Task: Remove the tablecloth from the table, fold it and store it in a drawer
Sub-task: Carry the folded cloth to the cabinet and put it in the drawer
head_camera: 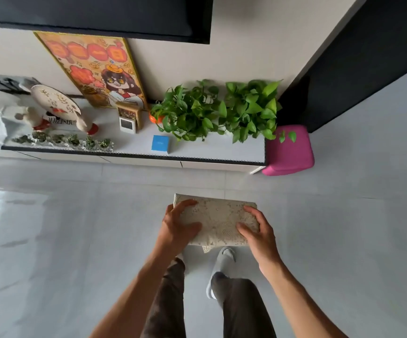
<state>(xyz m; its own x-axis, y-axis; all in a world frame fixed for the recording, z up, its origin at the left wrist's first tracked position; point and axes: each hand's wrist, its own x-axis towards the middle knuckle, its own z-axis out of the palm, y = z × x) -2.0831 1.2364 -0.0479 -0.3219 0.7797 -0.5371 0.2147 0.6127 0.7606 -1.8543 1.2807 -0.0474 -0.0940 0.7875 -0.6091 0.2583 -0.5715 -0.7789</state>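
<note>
Cloth (215, 219), folded into a pad, sits gripped between both hands, left hand (176, 226) and right hand (258, 230) each curled round an end, so folding looks done; next comes reaching a drawer in the cabinet (197, 164) ahead.

A cream tablecloth (215, 220), folded into a thick pad, is seen to be of lace-like cloth with a rough, openwork pattern. The floor (343, 240) is laid with pale grey tiles, smooth and glossy, with window light mirrored at the left. The cabinet (222, 148) top is covered in a matt, light surface edged in dark trim. The pink stool (289, 152) looks like smooth plastic. The trousers (241, 311) are of ribbed brown cloth.
</note>
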